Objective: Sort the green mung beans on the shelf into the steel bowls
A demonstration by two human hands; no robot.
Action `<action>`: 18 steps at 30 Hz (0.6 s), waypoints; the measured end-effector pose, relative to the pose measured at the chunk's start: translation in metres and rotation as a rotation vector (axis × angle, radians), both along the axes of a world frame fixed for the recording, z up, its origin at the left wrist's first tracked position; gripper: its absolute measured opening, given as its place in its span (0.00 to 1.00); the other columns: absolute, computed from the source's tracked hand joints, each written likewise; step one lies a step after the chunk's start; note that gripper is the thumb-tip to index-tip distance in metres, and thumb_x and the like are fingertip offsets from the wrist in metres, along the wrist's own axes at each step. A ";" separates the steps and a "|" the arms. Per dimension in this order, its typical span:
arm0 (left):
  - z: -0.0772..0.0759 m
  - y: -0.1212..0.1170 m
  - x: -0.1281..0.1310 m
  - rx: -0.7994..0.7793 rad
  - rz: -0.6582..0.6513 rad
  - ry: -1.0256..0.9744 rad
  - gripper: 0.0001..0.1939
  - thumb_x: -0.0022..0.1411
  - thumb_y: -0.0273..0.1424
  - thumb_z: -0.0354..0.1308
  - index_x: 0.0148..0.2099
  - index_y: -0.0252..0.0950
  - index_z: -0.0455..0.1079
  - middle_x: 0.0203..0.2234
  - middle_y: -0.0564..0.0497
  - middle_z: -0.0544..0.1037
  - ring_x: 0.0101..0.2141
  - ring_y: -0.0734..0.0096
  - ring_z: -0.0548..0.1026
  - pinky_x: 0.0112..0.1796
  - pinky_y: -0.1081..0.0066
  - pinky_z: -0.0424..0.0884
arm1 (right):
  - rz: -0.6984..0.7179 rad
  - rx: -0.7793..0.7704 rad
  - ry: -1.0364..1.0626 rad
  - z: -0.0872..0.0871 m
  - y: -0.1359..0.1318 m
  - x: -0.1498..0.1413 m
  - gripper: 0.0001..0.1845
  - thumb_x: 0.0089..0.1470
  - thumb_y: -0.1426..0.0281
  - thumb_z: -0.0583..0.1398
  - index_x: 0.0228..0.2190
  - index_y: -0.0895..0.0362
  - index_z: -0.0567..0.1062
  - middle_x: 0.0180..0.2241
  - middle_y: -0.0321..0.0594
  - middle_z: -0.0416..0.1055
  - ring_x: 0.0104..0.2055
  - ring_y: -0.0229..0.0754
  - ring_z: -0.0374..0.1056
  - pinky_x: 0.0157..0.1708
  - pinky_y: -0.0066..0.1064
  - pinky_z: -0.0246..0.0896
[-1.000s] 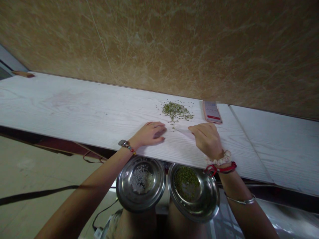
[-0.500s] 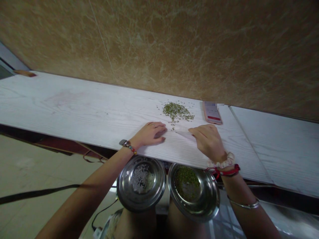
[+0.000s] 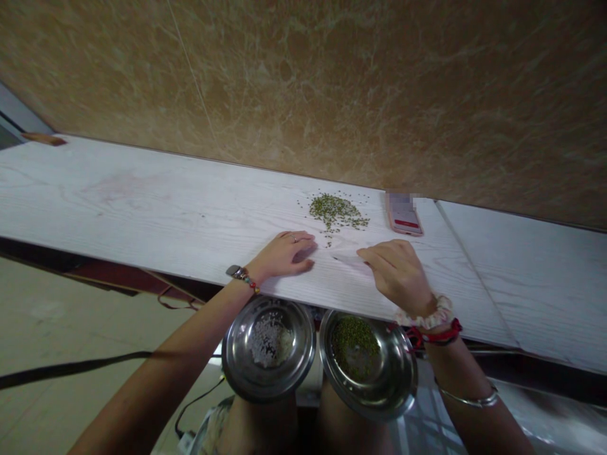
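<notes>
On the white wood-grain table [image 3: 190,202], my left hand [image 3: 287,254] lies flat with its fingers stretched out and holds nothing. Small green mung beans [image 3: 332,210] are spread in a loose patch just beyond the fingertips. To the right, my right hand [image 3: 396,268] is closed in a pinch on a thin, pale see-through sheet [image 3: 348,248], whose outline is hard to make out. A few beans trail towards the sheet, and a dark speck shows by its edge.
Below the table edge, one steel bowl [image 3: 232,373] holds white grains and a second steel bowl [image 3: 403,392] holds green beans; both rest on my legs. A phone [image 3: 404,215] lies at the back right, by the marbled wall [image 3: 303,88].
My right hand has shifted slightly towards me with the pale sheet, and the dark speck is a little lower. My left hand stays in place.
</notes>
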State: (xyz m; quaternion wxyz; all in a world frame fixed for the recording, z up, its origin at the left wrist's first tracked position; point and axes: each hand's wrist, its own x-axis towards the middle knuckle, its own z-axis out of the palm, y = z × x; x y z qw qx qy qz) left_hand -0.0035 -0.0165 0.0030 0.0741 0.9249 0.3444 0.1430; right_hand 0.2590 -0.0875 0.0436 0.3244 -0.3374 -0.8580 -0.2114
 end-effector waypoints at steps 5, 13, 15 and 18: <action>0.000 -0.001 0.001 0.000 0.005 -0.007 0.20 0.64 0.41 0.55 0.55 0.38 0.68 0.57 0.44 0.71 0.56 0.58 0.69 0.56 0.56 0.64 | -0.069 0.026 0.030 0.001 0.006 0.000 0.15 0.57 0.82 0.54 0.39 0.54 0.75 0.31 0.37 0.77 0.36 0.40 0.69 0.40 0.36 0.56; 0.000 -0.001 0.002 0.009 0.009 -0.009 0.20 0.63 0.40 0.56 0.54 0.36 0.69 0.57 0.43 0.72 0.55 0.58 0.70 0.55 0.57 0.65 | -0.069 0.087 -0.006 -0.004 0.023 -0.012 0.12 0.59 0.80 0.54 0.39 0.55 0.74 0.30 0.36 0.76 0.34 0.39 0.67 0.38 0.34 0.55; -0.001 0.000 0.002 0.015 0.007 -0.017 0.20 0.63 0.40 0.56 0.54 0.36 0.69 0.56 0.43 0.72 0.55 0.58 0.70 0.55 0.57 0.65 | -0.061 0.050 -0.009 -0.005 0.022 -0.012 0.13 0.59 0.80 0.54 0.39 0.54 0.74 0.30 0.36 0.77 0.34 0.39 0.67 0.38 0.34 0.55; -0.002 0.000 0.001 0.020 0.003 -0.022 0.20 0.63 0.40 0.56 0.54 0.37 0.69 0.56 0.44 0.72 0.55 0.58 0.70 0.55 0.56 0.65 | -0.043 0.023 0.014 -0.005 0.019 -0.011 0.14 0.58 0.80 0.54 0.39 0.54 0.74 0.30 0.36 0.77 0.35 0.39 0.67 0.39 0.35 0.55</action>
